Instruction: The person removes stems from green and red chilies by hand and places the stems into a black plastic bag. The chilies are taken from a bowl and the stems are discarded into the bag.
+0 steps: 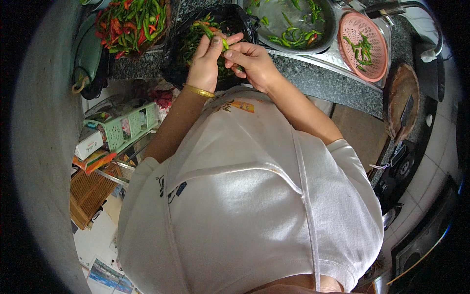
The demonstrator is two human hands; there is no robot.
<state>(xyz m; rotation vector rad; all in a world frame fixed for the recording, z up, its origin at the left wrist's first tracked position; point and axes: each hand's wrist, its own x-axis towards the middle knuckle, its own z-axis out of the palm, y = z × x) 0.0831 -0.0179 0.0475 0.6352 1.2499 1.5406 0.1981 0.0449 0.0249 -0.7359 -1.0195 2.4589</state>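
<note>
Between the fingers of my left hand (207, 55) is a green chili pepper (208, 31), pointing up and to the left. My right hand (253, 62) pinches at its lighter green lower end, fingertips close to the left thumb. Both hands are above a black plastic bag (172, 55) that stands open and holds green stems and a few peppers, partly covered by my hands. To the right, a metal basin (271, 25) contains loose green chili peppers (293, 38) and some water.
At the upper left, a heap of red and green chili peppers (134, 24) fills a container. A pink perforated basket (378, 55) with small green peppers rests at the sink's right, below a faucet (382, 10). A round wooden cutting board (402, 95) with a knife (406, 110) lies farther right.
</note>
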